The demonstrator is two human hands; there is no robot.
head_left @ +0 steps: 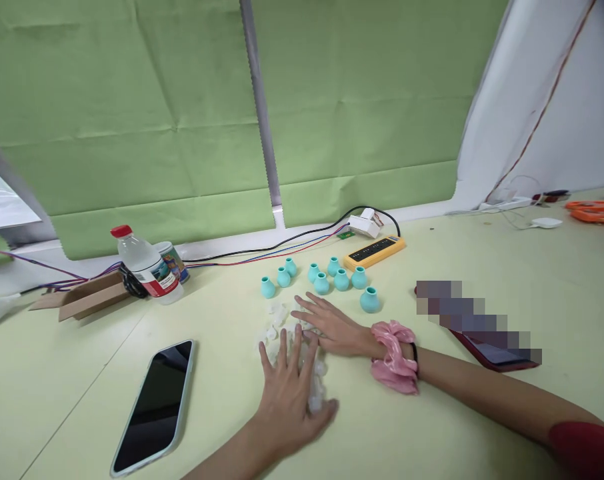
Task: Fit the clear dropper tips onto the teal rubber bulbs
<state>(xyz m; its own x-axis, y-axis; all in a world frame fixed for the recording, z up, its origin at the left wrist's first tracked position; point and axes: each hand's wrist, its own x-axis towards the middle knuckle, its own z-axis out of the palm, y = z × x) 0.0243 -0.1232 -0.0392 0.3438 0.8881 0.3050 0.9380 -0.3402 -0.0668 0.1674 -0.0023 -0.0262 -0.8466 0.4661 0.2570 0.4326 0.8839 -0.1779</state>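
Observation:
My left hand (288, 393) lies palm down with its fingers spread over a pile of small translucent white plastic pieces (316, 393). Just beyond it, my right hand (335, 327) rests on the same pile, fingers stretched out to the left. A pink scrunchie (395, 357) and a black band circle my right wrist. Some pieces show between and around the hands; the rest are hidden under the palms. Behind the pile stand several small turquoise vase-shaped pots (322, 283), upright with round open mouths. One turquoise pot (370, 300) is nearer my right wrist.
A phone (155, 407) lies at left, another phone (487, 340) at right. Towards the back are a water bottle (149, 267), a can (175, 260), a cardboard box (92, 293), a yellow power strip (375, 253) and cables. Orange-handled scissors (595, 212) lie far right on the table (222, 413).

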